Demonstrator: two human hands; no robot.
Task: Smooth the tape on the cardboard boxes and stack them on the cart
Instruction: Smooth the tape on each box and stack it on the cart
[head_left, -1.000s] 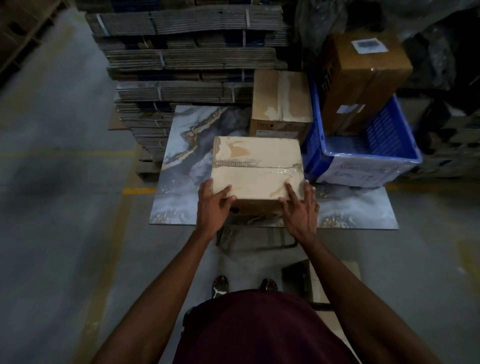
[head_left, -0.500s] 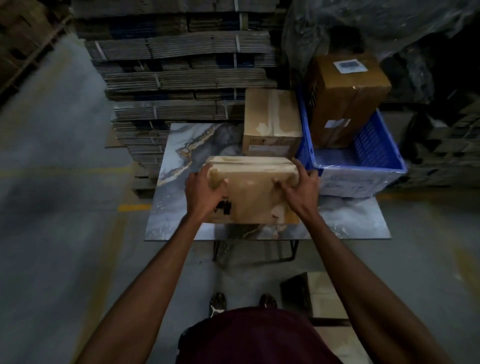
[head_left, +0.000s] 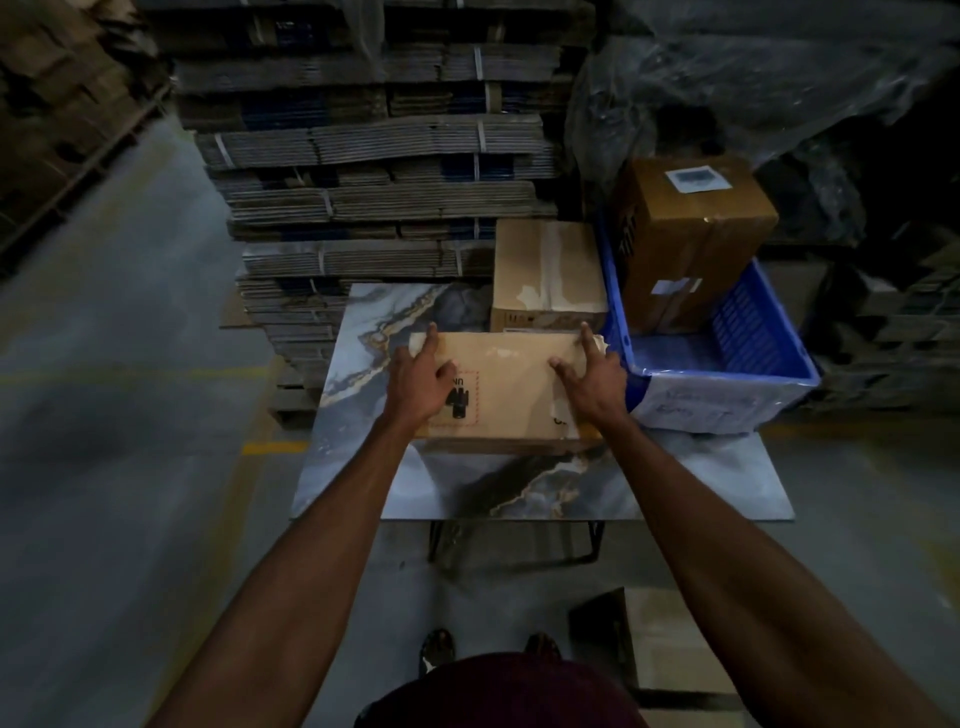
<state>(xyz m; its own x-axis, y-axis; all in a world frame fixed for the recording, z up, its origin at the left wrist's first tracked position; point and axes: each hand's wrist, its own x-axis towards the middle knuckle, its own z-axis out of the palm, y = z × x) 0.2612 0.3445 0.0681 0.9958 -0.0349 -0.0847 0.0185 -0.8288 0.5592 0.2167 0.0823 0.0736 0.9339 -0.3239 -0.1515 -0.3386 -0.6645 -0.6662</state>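
Both hands press the box (head_left: 506, 389) on the tabletop (head_left: 701, 483): left hand (head_left: 421, 382) and right hand (head_left: 589, 376) at opposite ends of its crosswise length, fingers (head_left: 587, 340) spread flat, gripping nothing.

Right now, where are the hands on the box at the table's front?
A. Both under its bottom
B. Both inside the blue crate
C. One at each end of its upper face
C: the left hand and right hand rest at opposite ends of the box.
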